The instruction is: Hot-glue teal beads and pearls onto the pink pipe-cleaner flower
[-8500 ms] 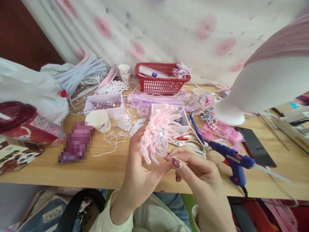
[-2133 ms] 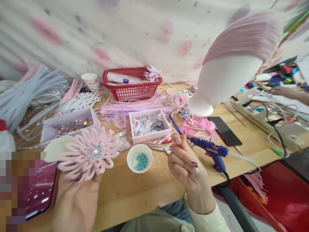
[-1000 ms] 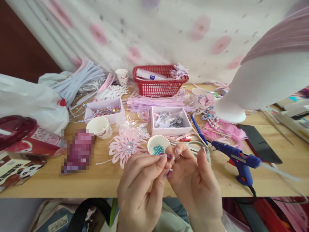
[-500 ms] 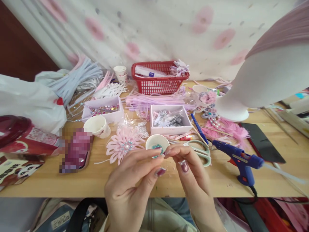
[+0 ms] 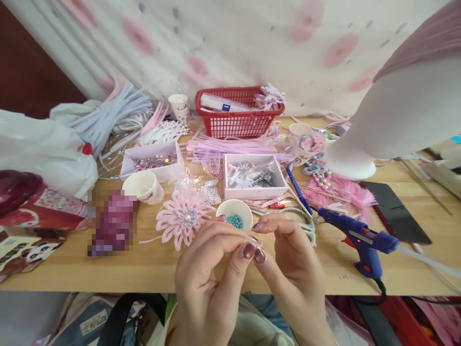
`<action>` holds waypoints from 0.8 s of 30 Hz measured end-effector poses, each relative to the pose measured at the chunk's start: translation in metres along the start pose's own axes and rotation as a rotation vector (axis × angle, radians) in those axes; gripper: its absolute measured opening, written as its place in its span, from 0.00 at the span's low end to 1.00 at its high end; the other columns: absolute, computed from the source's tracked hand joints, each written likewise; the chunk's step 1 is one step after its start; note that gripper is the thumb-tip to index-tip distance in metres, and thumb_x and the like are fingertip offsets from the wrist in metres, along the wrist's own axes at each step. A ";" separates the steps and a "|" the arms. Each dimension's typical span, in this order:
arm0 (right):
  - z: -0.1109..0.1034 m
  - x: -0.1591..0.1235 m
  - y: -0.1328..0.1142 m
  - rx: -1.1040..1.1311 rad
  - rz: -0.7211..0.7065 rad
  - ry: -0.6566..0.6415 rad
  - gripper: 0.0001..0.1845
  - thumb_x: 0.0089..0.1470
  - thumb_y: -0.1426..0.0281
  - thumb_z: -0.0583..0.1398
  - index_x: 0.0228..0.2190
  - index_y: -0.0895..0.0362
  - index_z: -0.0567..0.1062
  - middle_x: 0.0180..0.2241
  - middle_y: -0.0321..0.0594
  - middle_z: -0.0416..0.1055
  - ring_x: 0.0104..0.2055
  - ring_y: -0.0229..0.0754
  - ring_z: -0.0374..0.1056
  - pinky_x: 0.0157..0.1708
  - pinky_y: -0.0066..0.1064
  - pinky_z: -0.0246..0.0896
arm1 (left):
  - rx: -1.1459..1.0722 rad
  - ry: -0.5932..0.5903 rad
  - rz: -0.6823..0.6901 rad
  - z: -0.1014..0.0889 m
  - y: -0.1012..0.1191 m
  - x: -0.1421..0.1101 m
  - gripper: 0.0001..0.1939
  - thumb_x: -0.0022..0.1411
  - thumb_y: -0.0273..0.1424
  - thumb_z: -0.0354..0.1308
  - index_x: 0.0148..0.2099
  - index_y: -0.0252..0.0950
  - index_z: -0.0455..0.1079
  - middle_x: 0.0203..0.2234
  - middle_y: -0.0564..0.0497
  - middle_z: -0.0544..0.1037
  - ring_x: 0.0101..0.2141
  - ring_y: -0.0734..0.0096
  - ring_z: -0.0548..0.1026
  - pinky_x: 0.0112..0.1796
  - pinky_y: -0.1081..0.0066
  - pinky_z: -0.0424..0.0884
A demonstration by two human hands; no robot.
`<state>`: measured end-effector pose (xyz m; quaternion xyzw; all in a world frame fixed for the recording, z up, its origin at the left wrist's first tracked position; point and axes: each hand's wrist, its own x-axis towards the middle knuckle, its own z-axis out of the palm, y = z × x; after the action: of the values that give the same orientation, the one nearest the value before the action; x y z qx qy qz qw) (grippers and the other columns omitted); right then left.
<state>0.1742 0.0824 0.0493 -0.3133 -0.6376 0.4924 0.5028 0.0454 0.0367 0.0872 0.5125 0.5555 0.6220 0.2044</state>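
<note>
My left hand point(image 5: 209, 269) and my right hand point(image 5: 291, 262) meet over the front edge of the wooden table point(image 5: 65, 269). Their thumbs and fingertips are pinched together, touching each other. Whatever sits between them is too small to make out. Just behind my fingers stands a small white cup of teal beads point(image 5: 235, 216). A pink petalled flower with a beaded centre point(image 5: 184, 216) lies flat on the table to the left of the cup. Pale green scissors point(image 5: 306, 223) lie behind my right hand.
A blue glue gun point(image 5: 360, 238) rests at the right, its cord dropping over the edge. Two white boxes of trinkets point(image 5: 252, 178), a red basket point(image 5: 236, 113), pink pipe cleaners point(image 5: 230, 146), a paper cup point(image 5: 144, 185) and a white mannequin head point(image 5: 403, 105) crowd the back.
The flower went from my left hand onto the table beside the bead cup. Both hands then came together in a pinch and have dropped slightly lower and closer to me.
</note>
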 end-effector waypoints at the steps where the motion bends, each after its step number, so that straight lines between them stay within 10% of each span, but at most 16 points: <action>1: 0.001 0.000 0.000 0.004 0.006 0.002 0.14 0.65 0.71 0.65 0.49 0.44 0.73 0.47 0.36 0.69 0.54 0.42 0.64 0.55 0.33 0.60 | -0.013 0.014 -0.014 0.000 -0.001 0.001 0.10 0.71 0.28 0.60 0.36 0.42 0.77 0.31 0.56 0.81 0.37 0.73 0.79 0.42 0.74 0.75; 7: 0.003 0.005 -0.004 0.013 -0.008 0.064 0.13 0.66 0.71 0.64 0.50 0.43 0.73 0.47 0.34 0.69 0.55 0.39 0.63 0.59 0.30 0.56 | -0.112 0.224 -0.024 -0.009 -0.013 0.008 0.09 0.70 0.29 0.64 0.36 0.45 0.82 0.31 0.58 0.81 0.37 0.75 0.78 0.42 0.76 0.75; 16: 0.002 0.006 0.000 -0.063 -0.048 0.103 0.20 0.61 0.72 0.68 0.51 0.44 0.73 0.48 0.36 0.69 0.55 0.44 0.63 0.56 0.35 0.58 | 0.100 -0.008 0.016 -0.005 -0.003 0.002 0.10 0.68 0.26 0.64 0.39 0.48 0.83 0.32 0.60 0.86 0.34 0.74 0.83 0.54 0.69 0.77; 24: 0.000 0.006 -0.002 0.066 0.046 0.065 0.14 0.66 0.68 0.65 0.51 0.43 0.74 0.48 0.36 0.71 0.56 0.42 0.65 0.56 0.33 0.61 | -0.385 -0.105 -0.281 0.000 -0.013 0.007 0.07 0.69 0.34 0.66 0.39 0.52 0.85 0.33 0.58 0.88 0.36 0.76 0.85 0.40 0.82 0.80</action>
<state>0.1729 0.0869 0.0532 -0.3269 -0.5972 0.5140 0.5218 0.0385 0.0464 0.0790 0.4134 0.4810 0.6546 0.4115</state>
